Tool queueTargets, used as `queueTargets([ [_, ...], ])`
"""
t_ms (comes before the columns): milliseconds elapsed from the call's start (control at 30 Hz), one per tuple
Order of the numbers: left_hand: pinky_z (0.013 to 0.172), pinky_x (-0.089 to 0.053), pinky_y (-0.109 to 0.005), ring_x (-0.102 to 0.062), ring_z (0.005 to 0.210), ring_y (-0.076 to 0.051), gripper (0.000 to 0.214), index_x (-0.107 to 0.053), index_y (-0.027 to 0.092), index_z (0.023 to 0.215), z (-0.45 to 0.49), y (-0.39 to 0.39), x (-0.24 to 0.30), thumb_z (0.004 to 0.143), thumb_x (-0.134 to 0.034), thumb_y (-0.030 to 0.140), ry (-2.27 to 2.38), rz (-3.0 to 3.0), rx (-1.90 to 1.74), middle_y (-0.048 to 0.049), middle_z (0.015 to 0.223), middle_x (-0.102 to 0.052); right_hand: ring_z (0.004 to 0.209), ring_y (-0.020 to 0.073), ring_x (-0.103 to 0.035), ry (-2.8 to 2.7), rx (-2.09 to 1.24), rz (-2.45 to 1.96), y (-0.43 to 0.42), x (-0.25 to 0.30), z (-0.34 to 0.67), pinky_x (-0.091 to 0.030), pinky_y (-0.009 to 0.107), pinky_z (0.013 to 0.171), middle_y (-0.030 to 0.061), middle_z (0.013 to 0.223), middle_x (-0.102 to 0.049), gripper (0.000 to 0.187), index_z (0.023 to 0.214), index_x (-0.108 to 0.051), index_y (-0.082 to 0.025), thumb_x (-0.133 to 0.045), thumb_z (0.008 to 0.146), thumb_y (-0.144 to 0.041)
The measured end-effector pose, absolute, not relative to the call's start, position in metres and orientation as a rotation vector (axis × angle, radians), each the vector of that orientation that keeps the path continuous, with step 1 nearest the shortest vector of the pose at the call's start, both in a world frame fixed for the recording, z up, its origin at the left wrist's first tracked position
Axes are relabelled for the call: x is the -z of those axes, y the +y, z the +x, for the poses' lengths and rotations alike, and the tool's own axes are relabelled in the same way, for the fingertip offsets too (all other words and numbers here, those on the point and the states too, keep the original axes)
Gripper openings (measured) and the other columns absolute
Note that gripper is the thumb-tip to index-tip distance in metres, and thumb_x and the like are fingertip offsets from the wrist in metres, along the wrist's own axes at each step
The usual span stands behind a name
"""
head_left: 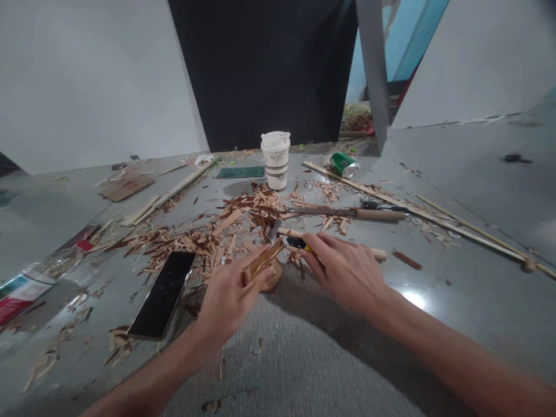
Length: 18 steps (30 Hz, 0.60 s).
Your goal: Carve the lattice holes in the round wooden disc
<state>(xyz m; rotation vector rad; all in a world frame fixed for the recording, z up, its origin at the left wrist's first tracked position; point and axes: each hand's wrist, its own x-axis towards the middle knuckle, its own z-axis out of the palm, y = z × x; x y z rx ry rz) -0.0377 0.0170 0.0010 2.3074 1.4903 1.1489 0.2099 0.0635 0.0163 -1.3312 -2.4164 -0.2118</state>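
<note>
My left hand (234, 289) is closed around a small split piece of wood (266, 259), its far end angled up to the right. My right hand (343, 263) grips a utility knife (296, 242) with a black and yellow body. The knife's front end meets the far end of the wood piece; its blade is hard to make out. Below the left hand, a round wooden block (273, 279) rests on the floor, partly covered by the fingers. Behind my right hand lies a tool with a metal head and a pale wooden handle (380, 255), partly hidden.
Wood shavings (208, 240) litter the grey floor. A black phone (163, 295) lies left. Ahead stand a white lidded cup (275, 162) and a tipped green can (344, 165). A long tool with a brown handle (380, 215) and a thin wooden strip (434, 217) lie right.
</note>
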Motion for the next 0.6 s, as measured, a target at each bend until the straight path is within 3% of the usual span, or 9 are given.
queueTargets([
  [67,0.096,-0.068,-0.033,-0.081,0.114,-0.024,0.044,-0.069,0.024,0.145,-0.039,0.016,-0.001,0.101,-0.068,0.024,1.488,2.335,-1.15,-0.0067,0.132,-0.079,0.069,0.0209,-0.069,-2.414,0.212,-1.332,0.065,-0.017,0.211,-0.015,0.034,0.056,0.0055,0.097,-0.076,0.038,0.115,-0.065,-0.021,-0.035,0.116,-0.045],
  [167,0.107,-0.063,-0.04,-0.077,0.123,-0.026,0.053,-0.063,0.026,0.152,-0.041,0.017,0.001,0.099,-0.068,0.019,1.463,2.426,-1.188,-0.0081,0.144,-0.072,0.067,0.0198,-0.067,-2.404,0.219,-1.339,0.065,-0.017,0.211,-0.014,0.034,0.056,0.006,0.096,-0.076,0.041,0.112,-0.065,-0.02,-0.033,0.116,-0.046],
  [300,0.1,-0.067,-0.036,-0.079,0.117,-0.025,0.049,-0.065,0.027,0.149,-0.041,0.019,0.003,0.101,-0.067,0.022,1.476,2.365,-1.165,-0.006,0.136,-0.077,0.065,0.0177,-0.064,-2.408,0.214,-1.342,0.061,-0.015,0.205,-0.014,0.034,0.056,0.0067,0.095,-0.077,0.042,0.113,-0.067,-0.021,-0.033,0.116,-0.045],
  [400,0.106,-0.064,-0.039,-0.078,0.121,-0.027,0.052,-0.065,0.024,0.15,-0.041,0.015,0.0,0.099,-0.067,0.019,1.44,2.451,-1.213,-0.009,0.143,-0.072,0.066,0.0178,-0.064,-2.393,0.211,-1.368,0.068,-0.016,0.212,-0.016,0.033,0.055,0.0072,0.096,-0.078,0.039,0.111,-0.068,-0.023,-0.036,0.114,-0.045],
  [467,0.103,-0.065,-0.035,-0.079,0.118,-0.025,0.049,-0.068,0.026,0.147,-0.042,0.008,-0.004,0.098,-0.068,0.017,1.429,2.37,-1.253,-0.0068,0.139,-0.075,0.059,0.0177,-0.059,-2.324,0.224,-1.451,0.082,-0.021,0.229,-0.017,0.033,0.055,0.0076,0.087,-0.077,0.038,0.105,-0.069,-0.023,-0.039,0.112,-0.046],
  [533,0.098,-0.067,-0.032,-0.082,0.112,-0.022,0.045,-0.071,0.028,0.142,-0.044,0.002,-0.01,0.098,-0.07,0.019,1.436,2.189,-1.333,-0.0044,0.134,-0.078,0.042,0.0149,-0.039,-2.154,0.27,-1.611,0.099,-0.026,0.252,-0.015,0.033,0.054,0.0048,0.056,-0.06,0.045,0.087,-0.067,-0.021,-0.037,0.111,-0.044],
  [600,0.092,-0.069,-0.031,-0.084,0.1,-0.021,0.038,-0.077,0.027,0.133,-0.046,0.0,-0.014,0.096,-0.072,0.02,1.502,1.996,-1.514,-0.0036,0.123,-0.083,0.044,0.0162,-0.038,-2.002,0.309,-1.701,0.11,-0.03,0.27,-0.015,0.033,0.055,0.0064,0.054,-0.056,0.048,0.083,-0.066,-0.02,-0.038,0.111,-0.048],
])
